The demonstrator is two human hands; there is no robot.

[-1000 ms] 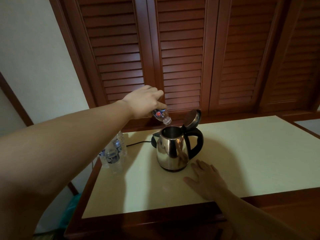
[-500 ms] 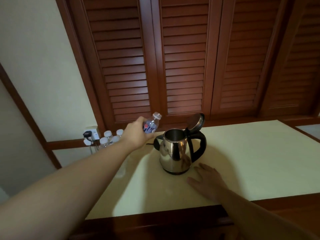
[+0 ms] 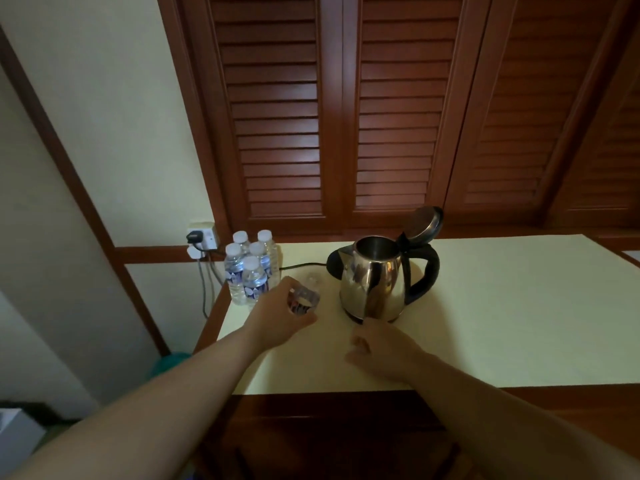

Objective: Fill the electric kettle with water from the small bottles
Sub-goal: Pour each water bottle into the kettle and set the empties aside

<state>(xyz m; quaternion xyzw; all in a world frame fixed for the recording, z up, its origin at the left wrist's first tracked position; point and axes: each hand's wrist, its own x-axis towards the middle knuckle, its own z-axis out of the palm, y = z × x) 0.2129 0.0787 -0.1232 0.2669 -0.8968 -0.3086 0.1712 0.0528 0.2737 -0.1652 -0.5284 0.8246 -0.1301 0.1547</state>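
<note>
Left hand (image 3: 277,315) gripped a small bottle (image 3: 304,301) standing on the desk (image 3: 502,306); right hand (image 3: 379,348) rested loosely curled, holding nothing. Kettle (image 3: 374,282) lid was open; five capped bottles (image 3: 251,268) remained, so probably early.

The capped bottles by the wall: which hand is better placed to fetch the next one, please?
Left, probably: the left hand, though holding the poured bottle, is right beside the capped bottles; the right hand rests before the kettle.

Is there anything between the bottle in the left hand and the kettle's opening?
Nothing visible. The lid stands open, and only bare table lies between the bottle in the left hand and the kettle.
</note>
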